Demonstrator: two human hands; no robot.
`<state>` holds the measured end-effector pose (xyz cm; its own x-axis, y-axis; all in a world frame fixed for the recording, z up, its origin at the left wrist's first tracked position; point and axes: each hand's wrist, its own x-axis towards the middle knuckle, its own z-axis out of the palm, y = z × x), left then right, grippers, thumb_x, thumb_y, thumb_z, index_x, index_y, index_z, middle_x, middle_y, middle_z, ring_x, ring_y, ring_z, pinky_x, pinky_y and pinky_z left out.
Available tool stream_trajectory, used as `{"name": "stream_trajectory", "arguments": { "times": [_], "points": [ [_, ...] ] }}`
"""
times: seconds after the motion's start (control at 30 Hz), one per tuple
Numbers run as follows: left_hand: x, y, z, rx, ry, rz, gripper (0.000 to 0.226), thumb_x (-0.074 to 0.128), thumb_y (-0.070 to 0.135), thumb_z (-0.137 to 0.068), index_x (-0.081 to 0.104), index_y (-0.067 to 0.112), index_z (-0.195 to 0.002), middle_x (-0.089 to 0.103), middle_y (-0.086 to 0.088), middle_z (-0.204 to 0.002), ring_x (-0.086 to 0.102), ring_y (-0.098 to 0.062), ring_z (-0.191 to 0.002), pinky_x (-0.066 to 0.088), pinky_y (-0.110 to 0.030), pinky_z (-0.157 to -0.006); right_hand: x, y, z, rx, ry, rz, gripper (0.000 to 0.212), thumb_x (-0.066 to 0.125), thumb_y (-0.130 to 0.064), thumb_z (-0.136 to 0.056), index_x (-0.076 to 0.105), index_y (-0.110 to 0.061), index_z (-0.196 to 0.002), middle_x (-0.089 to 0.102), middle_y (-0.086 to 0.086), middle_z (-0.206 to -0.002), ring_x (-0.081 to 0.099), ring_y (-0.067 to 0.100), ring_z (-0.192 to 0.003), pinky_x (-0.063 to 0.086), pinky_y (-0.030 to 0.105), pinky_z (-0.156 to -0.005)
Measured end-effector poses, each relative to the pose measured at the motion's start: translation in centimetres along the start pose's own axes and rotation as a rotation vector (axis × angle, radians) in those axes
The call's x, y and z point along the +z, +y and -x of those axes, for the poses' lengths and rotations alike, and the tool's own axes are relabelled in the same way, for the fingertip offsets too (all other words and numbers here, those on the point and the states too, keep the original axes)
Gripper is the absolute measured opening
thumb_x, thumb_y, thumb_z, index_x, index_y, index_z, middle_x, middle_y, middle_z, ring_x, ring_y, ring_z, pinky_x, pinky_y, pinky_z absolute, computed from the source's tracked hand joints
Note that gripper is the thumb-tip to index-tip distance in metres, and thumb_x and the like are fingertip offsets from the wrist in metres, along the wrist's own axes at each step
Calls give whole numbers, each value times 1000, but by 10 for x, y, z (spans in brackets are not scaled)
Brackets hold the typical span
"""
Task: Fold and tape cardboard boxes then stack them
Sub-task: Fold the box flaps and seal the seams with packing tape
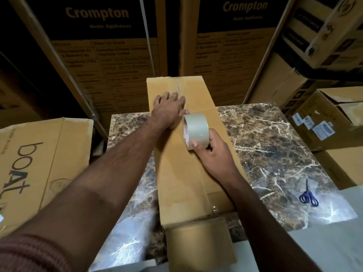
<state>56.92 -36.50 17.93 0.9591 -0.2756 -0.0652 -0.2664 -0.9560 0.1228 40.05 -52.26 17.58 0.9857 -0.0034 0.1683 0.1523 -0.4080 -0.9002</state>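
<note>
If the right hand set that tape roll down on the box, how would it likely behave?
The tape roll in the right hand is round and held on edge, so it would probably roll along the cardboard box. It looks small and probably light. Laid flat on its side, it should stay put.

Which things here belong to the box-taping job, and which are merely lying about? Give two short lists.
In use:
- long cardboard box on the marble table
- tape roll, gripped by the right hand
- left hand, pressing flat on the box

Lying about:
- blue scissors on the table
- boat carton
- Crompton cartons behind
</note>
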Motion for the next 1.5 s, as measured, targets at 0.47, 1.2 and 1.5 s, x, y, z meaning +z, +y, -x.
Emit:
{"name": "stream_trajectory", "arguments": {
  "times": [0.47,1.2,1.5],
  "points": [
    [-2,19,43,30,-253,-75,81,57,51,-95,7,43,-157,-7,-12,-167,-6,-39,-152,-3,-63,-119,-7,8,31,14,-4,-58,44,62,-51,-93,62,-20,-123,69,-13,-97,65,-4,-86,52,18,-64],
    [-2,36,72,-49,-340,-11,98,44,72,-91,-14,30,-158,-23,-7,-165,-18,-34,-152,-12,-62,-118,-28,11,68,-82,-28,2,39,52,-53,-95,66,-19,-109,71,0,-95,64,1,-82,47,17,-60],
    [19,50,86,-71,-45,-33,72,49,59,-96,20,30,-155,11,-16,-164,11,-37,-149,5,-58,-120,-33,8,83,-24,5,-67,26,67,-40,-92,62,-17,-103,69,-9,-84,67,1,-72,53,28,-57]
  ]
}}
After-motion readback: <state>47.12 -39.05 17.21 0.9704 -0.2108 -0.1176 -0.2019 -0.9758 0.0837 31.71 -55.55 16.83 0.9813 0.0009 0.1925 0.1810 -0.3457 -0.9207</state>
